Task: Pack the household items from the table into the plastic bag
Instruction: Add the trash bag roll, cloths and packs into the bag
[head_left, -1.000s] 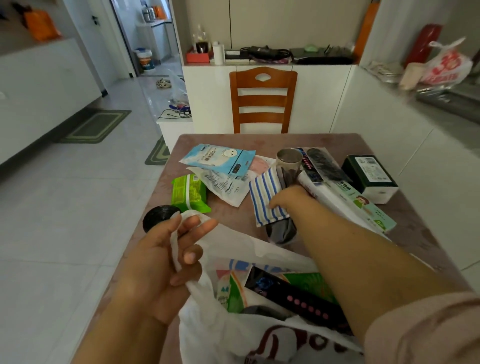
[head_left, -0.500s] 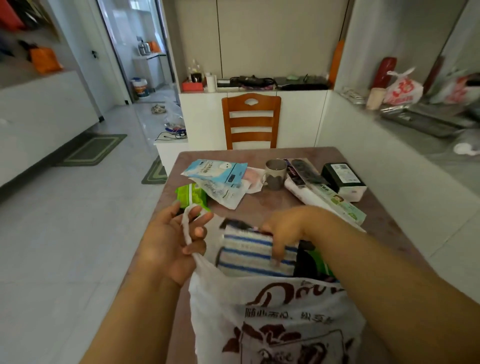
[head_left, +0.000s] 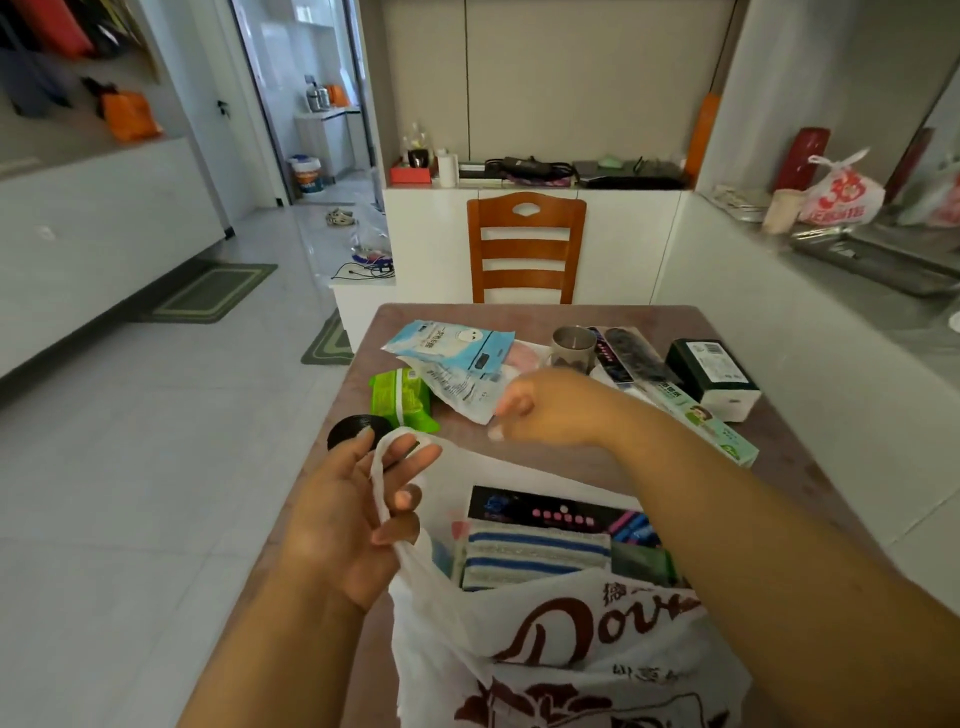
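A white plastic bag (head_left: 550, 639) with brown print stands open at the table's near edge. My left hand (head_left: 348, 519) grips its left handle loop. Inside lie a blue-striped cloth (head_left: 535, 553) and a black box (head_left: 550, 512). My right hand (head_left: 545, 410) hovers above the table beyond the bag, fingers loosely apart and holding nothing, right beside a white sachet (head_left: 460, 387). A light blue packet (head_left: 449, 343) lies behind that sachet, a green wipes pack (head_left: 400, 400) to its left.
On the brown table (head_left: 779, 457) also lie a black round lid (head_left: 356, 431), a grey cup (head_left: 573, 347), a green-white long box (head_left: 701, 421), a dark comb pack (head_left: 623, 353) and a dark green box (head_left: 711, 376). A wooden chair (head_left: 524, 249) stands behind.
My right hand carried the striped cloth from the table into the bag, let it go, and moved back out toward the white sachet. My left hand kept holding the handle.
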